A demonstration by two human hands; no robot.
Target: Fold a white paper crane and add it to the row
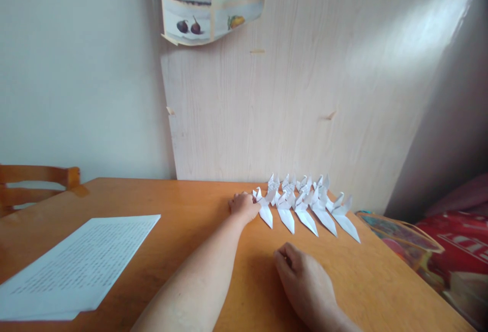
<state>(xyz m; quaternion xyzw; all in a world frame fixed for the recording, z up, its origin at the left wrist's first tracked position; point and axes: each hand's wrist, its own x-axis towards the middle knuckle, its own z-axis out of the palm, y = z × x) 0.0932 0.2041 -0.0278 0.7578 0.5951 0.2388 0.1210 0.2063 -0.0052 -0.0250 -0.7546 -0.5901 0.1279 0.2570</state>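
Note:
My left hand (244, 206) reaches far across the wooden table, its fingers curled at the side of a white folded paper crane (266, 214). That crane stands at the left end of the front row, and its near side is partly covered by my fingertips. Beside it stand several more white cranes, such as one with a long pointed tail (345, 216) at the right end. A second row of paper cranes (288, 183) is lined up behind. Nearer to me, my right hand (305, 281) rests on the table in a loose fist, with nothing visible in it.
A stack of printed paper sheets (87, 255) lies on the left of the table (183, 250). Behind the table's left corner is a wooden chair (38, 175). A pale board (229, 118) stands along the back edge. Red bags (457, 235) are beyond the right edge.

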